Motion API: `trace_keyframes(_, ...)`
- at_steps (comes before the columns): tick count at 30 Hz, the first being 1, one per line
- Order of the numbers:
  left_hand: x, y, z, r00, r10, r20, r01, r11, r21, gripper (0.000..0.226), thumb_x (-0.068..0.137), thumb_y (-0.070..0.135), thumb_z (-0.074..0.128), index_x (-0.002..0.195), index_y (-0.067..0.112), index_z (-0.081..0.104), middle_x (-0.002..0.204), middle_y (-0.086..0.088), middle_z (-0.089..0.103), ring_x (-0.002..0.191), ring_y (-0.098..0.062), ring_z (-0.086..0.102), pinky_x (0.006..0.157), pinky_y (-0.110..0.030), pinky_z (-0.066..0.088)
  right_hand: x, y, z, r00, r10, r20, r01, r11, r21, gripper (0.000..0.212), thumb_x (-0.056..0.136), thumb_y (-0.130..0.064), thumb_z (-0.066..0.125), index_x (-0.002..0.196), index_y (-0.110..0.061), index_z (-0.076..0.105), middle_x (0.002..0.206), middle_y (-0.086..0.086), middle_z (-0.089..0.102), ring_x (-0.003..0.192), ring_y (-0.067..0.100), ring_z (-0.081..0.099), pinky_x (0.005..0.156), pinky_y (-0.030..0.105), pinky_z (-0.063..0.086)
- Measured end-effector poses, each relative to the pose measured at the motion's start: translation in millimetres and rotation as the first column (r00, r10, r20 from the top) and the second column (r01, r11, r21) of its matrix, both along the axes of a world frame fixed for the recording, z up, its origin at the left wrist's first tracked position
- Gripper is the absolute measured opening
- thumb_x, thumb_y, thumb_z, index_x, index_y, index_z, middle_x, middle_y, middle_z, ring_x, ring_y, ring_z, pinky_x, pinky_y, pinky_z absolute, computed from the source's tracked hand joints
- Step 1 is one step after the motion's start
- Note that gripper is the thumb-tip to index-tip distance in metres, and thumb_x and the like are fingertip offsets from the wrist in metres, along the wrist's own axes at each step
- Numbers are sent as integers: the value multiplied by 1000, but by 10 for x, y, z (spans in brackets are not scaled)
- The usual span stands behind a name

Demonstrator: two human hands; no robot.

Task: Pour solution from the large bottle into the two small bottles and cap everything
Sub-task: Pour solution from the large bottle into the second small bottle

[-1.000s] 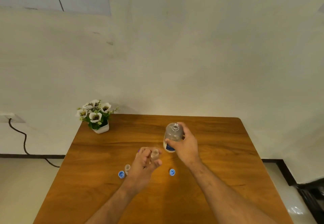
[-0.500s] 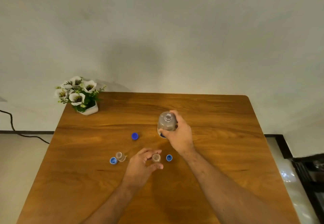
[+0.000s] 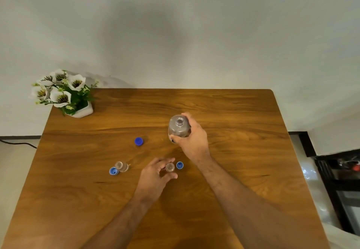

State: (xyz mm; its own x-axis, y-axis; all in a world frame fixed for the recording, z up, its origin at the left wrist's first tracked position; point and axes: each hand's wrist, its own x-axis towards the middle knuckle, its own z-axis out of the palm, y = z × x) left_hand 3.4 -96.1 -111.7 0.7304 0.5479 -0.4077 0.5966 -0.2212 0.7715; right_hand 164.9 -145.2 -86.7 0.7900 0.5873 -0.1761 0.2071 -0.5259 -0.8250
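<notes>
My right hand (image 3: 191,141) grips the large clear bottle (image 3: 178,127), which is uncapped and upright near the middle of the wooden table (image 3: 243,116). My left hand (image 3: 155,174) holds a small open bottle (image 3: 169,167) between thumb and fingers, standing on the table. A small blue cap (image 3: 179,165) lies just right of it. A second small bottle (image 3: 121,166) stands open to the left, with another blue cap (image 3: 113,171) touching its left side. A darker blue cap (image 3: 138,141) lies alone left of the large bottle.
A white pot of white flowers (image 3: 64,94) sits at the table's far left corner. A pale wall rises behind the table. A black cable (image 3: 17,143) runs along the floor at left, and dark furniture (image 3: 339,180) stands at right.
The view has tilted down, so the table sits lower and larger in frame. Both hands keep their holds; the large bottle stays upright and the small bottle rests on the table.
</notes>
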Motion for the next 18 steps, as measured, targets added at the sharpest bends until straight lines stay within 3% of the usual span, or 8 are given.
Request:
trace_keyframes(5,-16,-30,-56,1000,-3,-6,3,1000,6,52,79,29,77,127,38,59,124,27,51,114,7,49,97,-15,40,25,3,-7,1000,14,-17,-14,1000,-13,76,63,-23,92,126,-35,51,117,-13,62,105,8,62,89,31,58)
trace_keyframes(11,-8,-60,-83,1000,-5,-20,5,999,41,57,78,34,77,130,38,56,124,26,47,116,3,49,101,-22,44,-5,-8,10,997,-11,-80,9,1000,-26,91,66,-19,90,143,-29,43,132,-8,58,116,9,58,99,31,53)
trace_keyframes(14,-15,-88,-89,999,7,-35,-6,999,33,82,75,32,80,145,36,37,134,18,43,118,0,48,102,-26,45,-10,-9,37,995,-18,-100,13,998,-54,97,67,-21,90,148,-28,37,138,-6,55,124,10,54,105,34,49)
trace_keyframes(18,-86,-132,-83,999,-4,-32,7,997,83,106,75,26,82,154,33,13,133,21,34,116,0,46,104,-27,45,-15,-45,47,991,-33,-128,17,992,-126,114,67,-20,90,155,-27,18,150,-5,46,136,14,45,114,37,40)
